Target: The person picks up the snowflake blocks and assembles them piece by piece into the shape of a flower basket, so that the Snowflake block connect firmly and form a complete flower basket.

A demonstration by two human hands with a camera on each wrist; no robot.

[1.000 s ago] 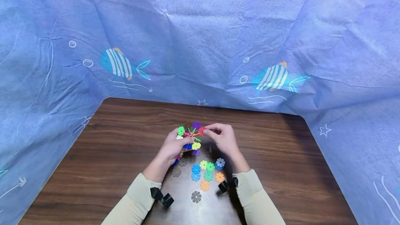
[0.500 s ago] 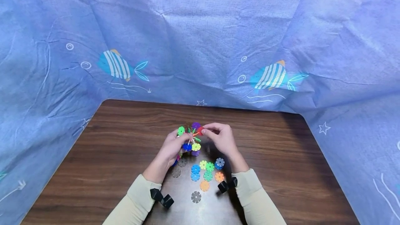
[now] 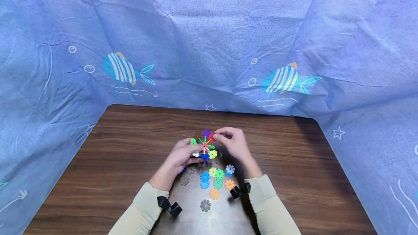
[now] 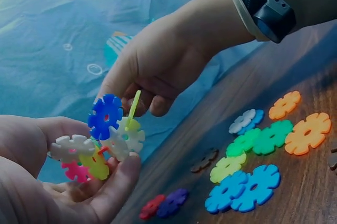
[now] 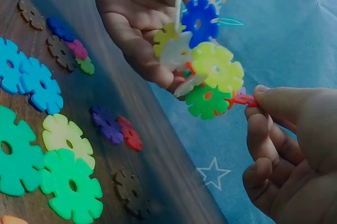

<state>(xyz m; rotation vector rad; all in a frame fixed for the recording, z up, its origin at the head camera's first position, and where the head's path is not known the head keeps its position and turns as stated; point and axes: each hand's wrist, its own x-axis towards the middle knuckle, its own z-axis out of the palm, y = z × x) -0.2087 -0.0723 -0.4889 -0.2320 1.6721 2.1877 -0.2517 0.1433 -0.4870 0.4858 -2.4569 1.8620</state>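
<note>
Left hand (image 3: 180, 154): grasping the disc cluster (image 5: 217, 66), held above the desk (image 3: 277, 151).
Right hand (image 3: 233, 143): pinching the red disc (image 5: 244, 99).
Red disc: at the orange disc (image 3: 208, 141) on the cluster's edge; seating cannot be told.
Step, judged: joining red to orange.
Next move, judged: calls for aligned slots, a steady push, cluster braced.
</note>
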